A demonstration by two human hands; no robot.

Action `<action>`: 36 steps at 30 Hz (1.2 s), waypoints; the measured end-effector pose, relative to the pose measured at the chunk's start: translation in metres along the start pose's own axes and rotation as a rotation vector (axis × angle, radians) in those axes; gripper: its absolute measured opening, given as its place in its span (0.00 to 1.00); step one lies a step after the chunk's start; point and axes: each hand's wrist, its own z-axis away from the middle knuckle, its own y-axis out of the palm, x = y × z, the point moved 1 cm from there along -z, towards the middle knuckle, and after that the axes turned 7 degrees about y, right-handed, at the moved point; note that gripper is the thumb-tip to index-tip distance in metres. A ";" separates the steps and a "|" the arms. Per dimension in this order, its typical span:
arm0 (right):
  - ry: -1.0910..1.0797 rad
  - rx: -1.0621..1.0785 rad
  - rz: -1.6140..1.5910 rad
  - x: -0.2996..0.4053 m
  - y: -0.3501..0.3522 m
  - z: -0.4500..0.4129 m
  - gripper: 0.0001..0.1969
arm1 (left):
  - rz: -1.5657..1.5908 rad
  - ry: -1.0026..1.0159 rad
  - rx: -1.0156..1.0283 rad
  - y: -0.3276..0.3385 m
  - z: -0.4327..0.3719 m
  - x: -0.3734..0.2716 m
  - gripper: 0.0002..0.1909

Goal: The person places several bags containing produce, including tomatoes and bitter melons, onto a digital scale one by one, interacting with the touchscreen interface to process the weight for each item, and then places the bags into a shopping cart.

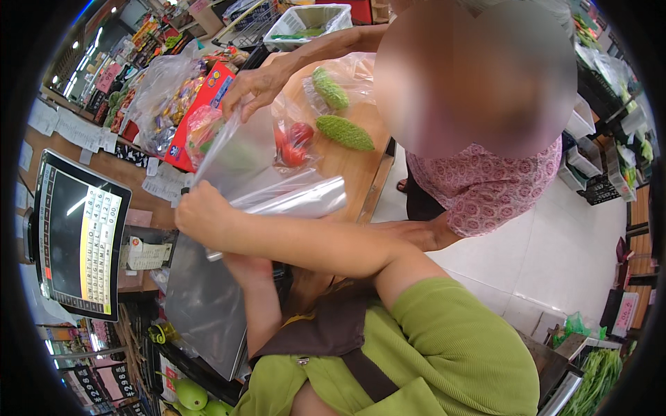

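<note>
My right hand (200,216) is closed on the edge of a clear plastic bag (237,143), my forearm crossing in front of me. Another person's hand (257,88) grips the far end of this bag. Beneath my right forearm is my left hand (250,268), its fingers hidden by the arm, close to one end of a roll of clear plastic bags (307,197). The roll lies across the near end of a wooden counter (359,174). Beyond it are bagged tomatoes (296,143), a loose bitter melon (345,132) and another bitter melon (330,88) on plastic film.
A touchscreen scale display (80,234) stands at left, near a metal weighing plate (205,307). Behind the bag sit a red box (203,112) and bagged wrapped sweets (171,112). The other person, in a patterned shirt (484,187), leans at the counter's right, one hand (408,234) by its edge.
</note>
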 end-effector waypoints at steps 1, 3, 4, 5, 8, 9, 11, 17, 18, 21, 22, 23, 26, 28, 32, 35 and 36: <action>-0.006 -0.073 -0.087 0.003 -0.004 -0.006 0.04 | 0.156 0.044 -0.061 0.001 -0.005 -0.019 0.21; -0.045 -0.092 -0.222 -0.010 -0.018 -0.022 0.08 | -0.092 0.274 -0.192 0.030 -0.006 -0.066 0.22; -0.085 -0.071 -0.279 -0.018 -0.038 -0.035 0.11 | -0.029 0.237 -0.083 0.019 -0.013 -0.099 0.21; -0.144 -0.023 -0.343 -0.027 -0.047 -0.054 0.13 | 0.032 0.198 0.033 0.002 -0.024 -0.135 0.21; -0.301 0.017 -0.510 -0.046 -0.057 -0.100 0.13 | -0.125 0.076 0.543 -0.018 -0.042 -0.209 0.23; -0.259 0.141 -0.489 -0.051 -0.062 -0.109 0.14 | -0.144 0.002 0.645 -0.014 -0.051 -0.219 0.23; -0.214 0.290 -0.575 -0.050 -0.074 -0.114 0.11 | -0.019 -0.101 0.602 -0.016 -0.063 -0.234 0.24; -0.349 0.275 -0.289 -0.041 -0.070 -0.130 0.08 | -0.150 0.083 0.434 -0.018 -0.066 -0.233 0.22; -0.347 0.301 -0.369 -0.046 -0.070 -0.126 0.07 | -0.154 0.102 0.434 -0.016 -0.062 -0.233 0.22; -0.269 0.364 -0.492 -0.066 -0.055 -0.112 0.09 | -0.191 0.138 0.410 -0.013 -0.053 -0.240 0.20; -0.176 0.396 -0.532 -0.075 -0.047 -0.107 0.11 | -0.224 0.142 0.396 -0.011 -0.052 -0.241 0.20; -0.177 0.397 -0.530 -0.082 -0.037 -0.101 0.11 | -0.222 0.143 0.396 -0.007 -0.050 -0.242 0.20; -0.092 0.305 -0.641 -0.095 -0.023 -0.084 0.12 | -0.562 0.163 0.408 0.014 -0.039 -0.241 0.20; -0.076 0.309 -0.573 -0.099 -0.023 -0.073 0.10 | -0.557 0.164 0.418 0.022 -0.034 -0.238 0.20; 0.016 0.196 -0.270 -0.103 -0.029 -0.066 0.07 | -0.527 0.145 0.472 0.022 -0.033 -0.240 0.21; 0.010 0.243 -0.273 -0.112 -0.043 -0.065 0.08 | -0.472 0.121 0.561 0.024 -0.031 -0.238 0.22; 0.081 0.236 -0.124 -0.117 -0.047 -0.064 0.09 | -0.441 0.110 0.602 0.027 -0.028 -0.237 0.23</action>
